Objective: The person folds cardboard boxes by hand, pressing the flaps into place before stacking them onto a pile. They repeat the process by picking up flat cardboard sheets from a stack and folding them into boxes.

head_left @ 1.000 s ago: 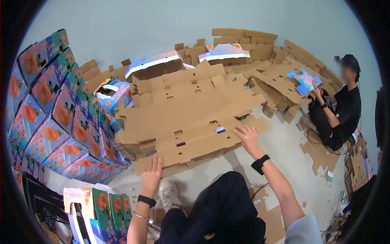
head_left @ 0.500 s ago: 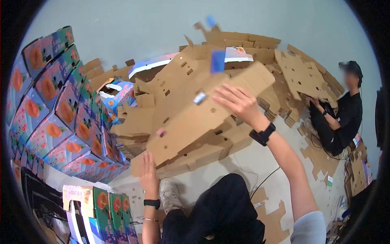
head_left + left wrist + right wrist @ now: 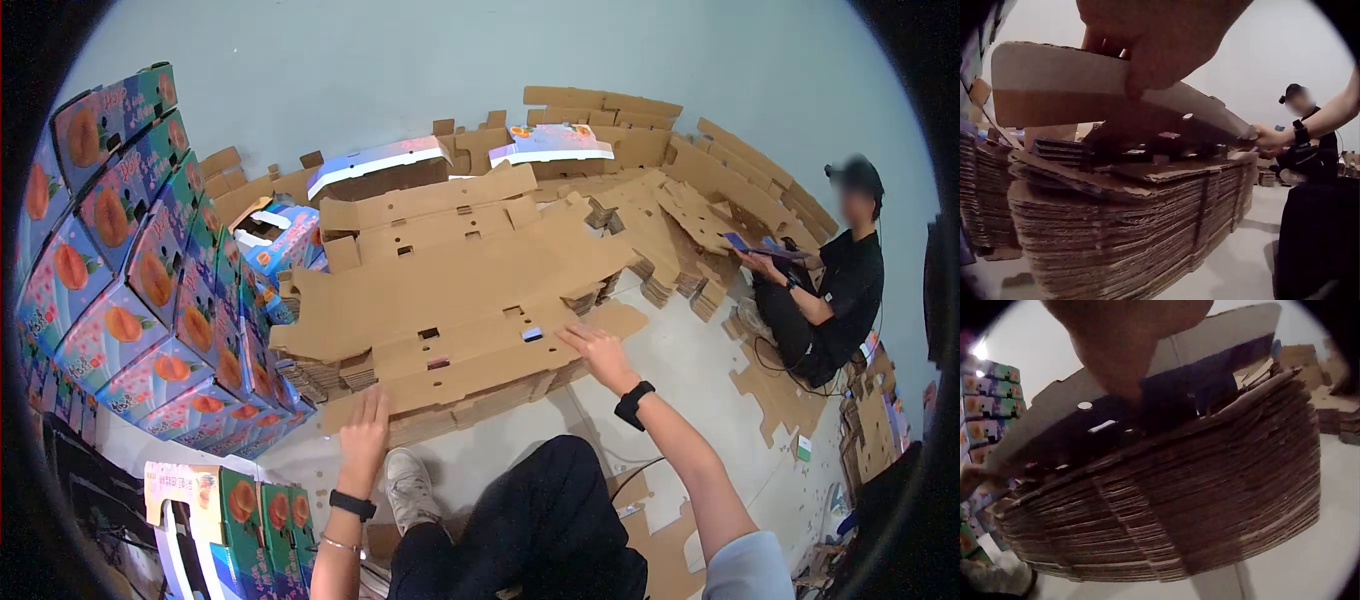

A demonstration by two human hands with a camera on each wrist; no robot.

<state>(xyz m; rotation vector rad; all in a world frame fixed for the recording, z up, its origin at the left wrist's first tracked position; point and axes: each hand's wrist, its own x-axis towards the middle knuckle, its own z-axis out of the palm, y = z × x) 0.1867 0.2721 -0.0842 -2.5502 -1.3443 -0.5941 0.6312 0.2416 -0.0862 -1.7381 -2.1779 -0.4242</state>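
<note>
A large brown carton blank (image 3: pixel 470 265) with slots and folded flaps lies over a thick stack of flattened cardboard (image 3: pixel 1110 237). My left hand (image 3: pixel 365 425) pinches the near left end of its front flap. Farther right along that flap, my right hand (image 3: pixel 603 360) holds the edge. The left wrist view shows the left thumb in front of the board, with the flap raised above the stack. Under the raised flap, the right thumb presses the board in the right wrist view, where the right hand (image 3: pixel 1129 337) fills the top. Small coloured patches show through the slots.
Fruit-printed boxes (image 3: pixel 160 270) are piled high on the left, and more printed boxes (image 3: pixel 240 515) stand by my left forearm. A person (image 3: pixel 845 250) sits on the right holding a printed sheet. Flat cardboard pieces (image 3: pixel 780 395) lie on the floor there.
Half a second ago the blank was tilted, its right side raised and blue flaps showing; now it lies lower over the stack. My right hand has come down. The seated person now holds a printed sheet.
</note>
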